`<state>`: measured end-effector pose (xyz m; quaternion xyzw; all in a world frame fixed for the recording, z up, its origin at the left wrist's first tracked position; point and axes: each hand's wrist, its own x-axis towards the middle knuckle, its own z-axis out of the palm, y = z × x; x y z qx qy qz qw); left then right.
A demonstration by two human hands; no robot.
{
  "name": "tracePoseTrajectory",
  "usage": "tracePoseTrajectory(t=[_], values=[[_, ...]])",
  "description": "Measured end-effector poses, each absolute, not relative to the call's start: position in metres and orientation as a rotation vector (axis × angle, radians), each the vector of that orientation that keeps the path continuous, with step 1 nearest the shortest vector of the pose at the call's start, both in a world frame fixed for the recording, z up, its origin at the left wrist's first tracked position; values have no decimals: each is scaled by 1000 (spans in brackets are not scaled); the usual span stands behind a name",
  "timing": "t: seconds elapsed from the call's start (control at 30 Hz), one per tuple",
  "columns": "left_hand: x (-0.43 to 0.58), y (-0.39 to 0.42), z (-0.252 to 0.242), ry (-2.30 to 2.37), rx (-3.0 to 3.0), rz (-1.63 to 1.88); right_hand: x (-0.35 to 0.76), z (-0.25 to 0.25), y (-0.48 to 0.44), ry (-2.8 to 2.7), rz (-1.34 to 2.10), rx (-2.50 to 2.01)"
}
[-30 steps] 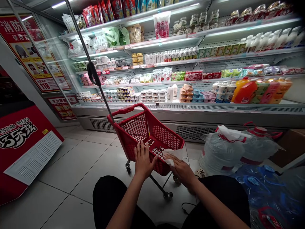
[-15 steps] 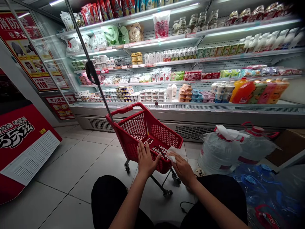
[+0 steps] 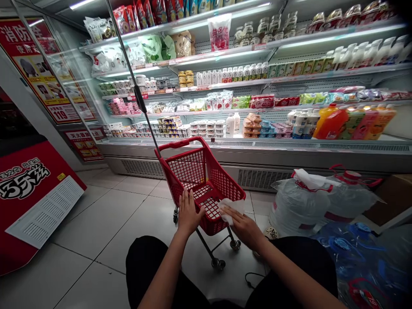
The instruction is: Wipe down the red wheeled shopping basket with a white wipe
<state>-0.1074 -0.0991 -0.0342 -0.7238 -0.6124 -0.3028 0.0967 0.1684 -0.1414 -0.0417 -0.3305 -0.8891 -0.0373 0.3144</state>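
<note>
A small red plastic shopping cart (image 3: 222, 177) on grey casters stands in front of my knees. A tall thin pole rises from its handle side. My left hand (image 3: 189, 213) lies against the cart's near left rim, fingers stretched out and nothing in it. In my right hand (image 3: 240, 223) is a white wipe (image 3: 232, 207), pressed against the cart's near right corner. Part of the wipe is covered by my fingers. The cart's basket holds no goods that I can see.
A lit refrigerated shelf (image 3: 257, 148) with dairy and drinks runs behind the cart. At right stand large wrapped water bottles (image 3: 299, 206) and blue-capped jugs (image 3: 341, 244). A red freezer (image 3: 41, 197) is at left. Near my right foot lies a black cord (image 3: 252, 277).
The cart has turned a little, its handle and pole shifting right and its casters left. My left hand has moved slightly left and down, and my right hand slightly left with the wipe.
</note>
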Motion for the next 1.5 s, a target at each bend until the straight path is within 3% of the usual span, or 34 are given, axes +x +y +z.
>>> tracePoseTrajectory(t=[0.2,0.5,0.83,1.03,1.3,1.5], values=[[-89,-121,-36,-1828,-2064,-812,196,-52,-115,-2175,-102,-1127],[-37,-161,-47,-1614,-2156,-700,134,-52,-151,-2271,-74,-952],[-63,-177,-40,-1533,-2287,-597,194,-40,-102,-2276,-129,-1050],[-85,-175,-34,-1526,-2272,-632,168,-39,-116,-2196,-53,-1122],[-123,-169,-37,-1751,-2037,-725,118,-38,-158,-2269,-20,-904],[-106,-178,-34,-1654,-2173,-643,104,-28,-165,-2423,-60,-640]])
